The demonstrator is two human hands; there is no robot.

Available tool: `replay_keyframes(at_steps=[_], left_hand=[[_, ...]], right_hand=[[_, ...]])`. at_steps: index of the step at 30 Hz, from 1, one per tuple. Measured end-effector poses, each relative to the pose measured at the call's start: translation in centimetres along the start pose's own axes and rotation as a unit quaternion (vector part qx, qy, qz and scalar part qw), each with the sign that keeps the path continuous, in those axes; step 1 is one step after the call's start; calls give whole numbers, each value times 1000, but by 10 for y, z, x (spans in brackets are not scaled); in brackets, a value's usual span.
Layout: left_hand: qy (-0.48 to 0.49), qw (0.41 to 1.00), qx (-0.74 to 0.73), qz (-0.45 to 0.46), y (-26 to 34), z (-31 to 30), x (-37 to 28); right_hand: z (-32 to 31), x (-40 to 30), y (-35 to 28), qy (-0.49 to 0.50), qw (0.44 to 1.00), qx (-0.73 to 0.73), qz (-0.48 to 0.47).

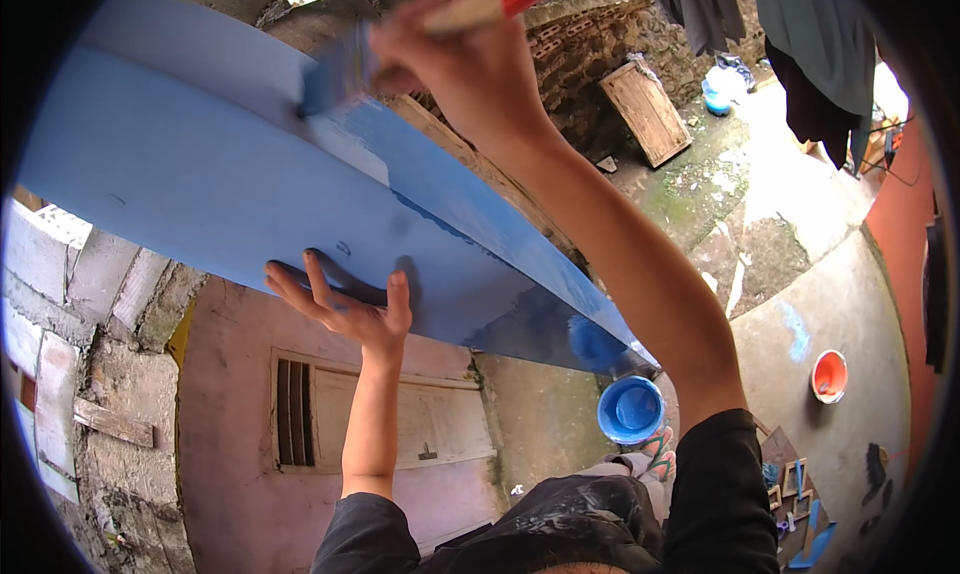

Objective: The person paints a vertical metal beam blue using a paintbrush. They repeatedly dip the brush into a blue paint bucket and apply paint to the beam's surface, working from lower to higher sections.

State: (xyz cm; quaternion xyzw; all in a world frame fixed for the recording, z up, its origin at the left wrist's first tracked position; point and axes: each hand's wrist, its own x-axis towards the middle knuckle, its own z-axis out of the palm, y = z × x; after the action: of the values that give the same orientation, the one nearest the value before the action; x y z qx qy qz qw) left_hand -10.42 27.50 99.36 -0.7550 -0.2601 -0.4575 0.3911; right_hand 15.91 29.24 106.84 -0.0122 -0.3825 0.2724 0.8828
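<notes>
A tall painted panel with two long faces meeting at an edge rises before me. Pale grey-blue covers much of it, and fresher, brighter blue spreads over the lower part of the far face. My right hand grips a wide paintbrush, blurred, its blue bristles at the far face near the edge. The handle has a red tip. Against the nearer face, my left hand has its fingers spread and holds nothing; whether it touches the panel I cannot tell.
By my sandalled feet stands a blue bucket with blue inside. An orange bucket is on the concrete farther right. Wooden pieces lie nearby. A wooden board lies near the stone wall; clothes hang overhead.
</notes>
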Motion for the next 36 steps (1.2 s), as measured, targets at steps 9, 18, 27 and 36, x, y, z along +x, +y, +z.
replay_keyframes(at_steps=[9, 18, 27, 36], left_hand=[[4, 1000, 11, 6, -2, -3, -2], [5, 1000, 12, 7, -2, -1, 0], [-2, 1000, 24, 3, -2, -5, -3], [26, 1000, 6, -13, -5, -2, -6]], right_hand=[[-43, -27, -7, -214, 880, -408, 114], [-18, -37, -3, -24, 987, -38, 155], [-10, -22, -17, -165, 941, -288, 62], [-28, -52, -11, -31, 973, -119, 197]])
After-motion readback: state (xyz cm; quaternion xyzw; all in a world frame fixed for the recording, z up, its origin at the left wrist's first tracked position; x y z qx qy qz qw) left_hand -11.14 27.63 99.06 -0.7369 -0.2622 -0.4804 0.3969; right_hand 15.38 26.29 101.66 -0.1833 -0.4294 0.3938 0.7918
